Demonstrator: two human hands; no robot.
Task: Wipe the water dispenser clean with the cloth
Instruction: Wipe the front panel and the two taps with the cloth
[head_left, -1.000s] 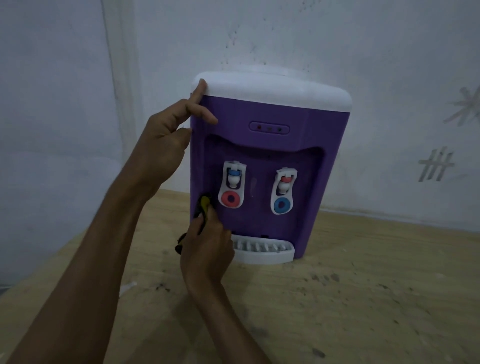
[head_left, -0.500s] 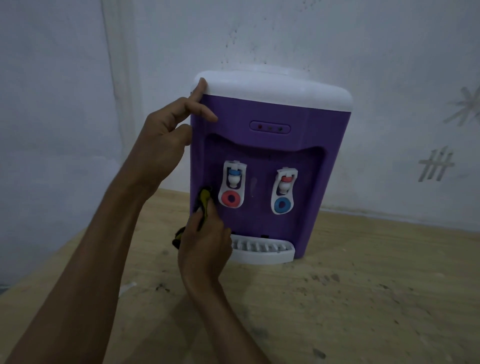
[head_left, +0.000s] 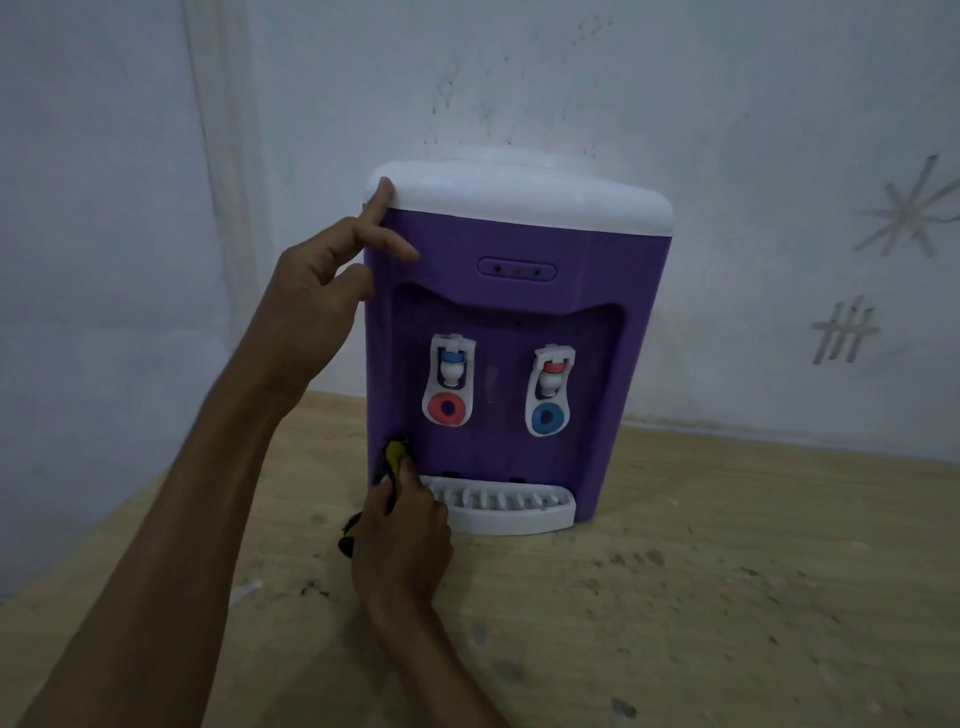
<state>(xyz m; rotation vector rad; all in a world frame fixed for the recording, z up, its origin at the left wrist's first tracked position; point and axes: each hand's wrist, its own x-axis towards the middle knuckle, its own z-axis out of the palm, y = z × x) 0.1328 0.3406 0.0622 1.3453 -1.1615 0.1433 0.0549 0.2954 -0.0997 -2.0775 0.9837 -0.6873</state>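
The purple water dispenser (head_left: 519, 249) with a white top stands on a wooden table against the wall. My left hand (head_left: 317, 301) braces its upper left corner, with the index finger up on the white lid and the thumb across the purple front. My right hand (head_left: 402, 540) grips a yellow and black cloth (head_left: 395, 454) and presses it on the lower left front edge, just left of the white drip tray (head_left: 509, 512). Part of the cloth hangs out behind my palm. Two white taps (head_left: 449, 382) sit in the recess above the tray.
The wooden table (head_left: 701, 597) carries dark specks and dust in front of the dispenser. Its left edge (head_left: 130, 499) runs diagonally near my left forearm. A white wall with scratched tally marks (head_left: 844, 332) stands close behind.
My right hand has slid the cloth down the dispenser's lower left front edge toward the drip tray. My left hand has stayed at the top corner.
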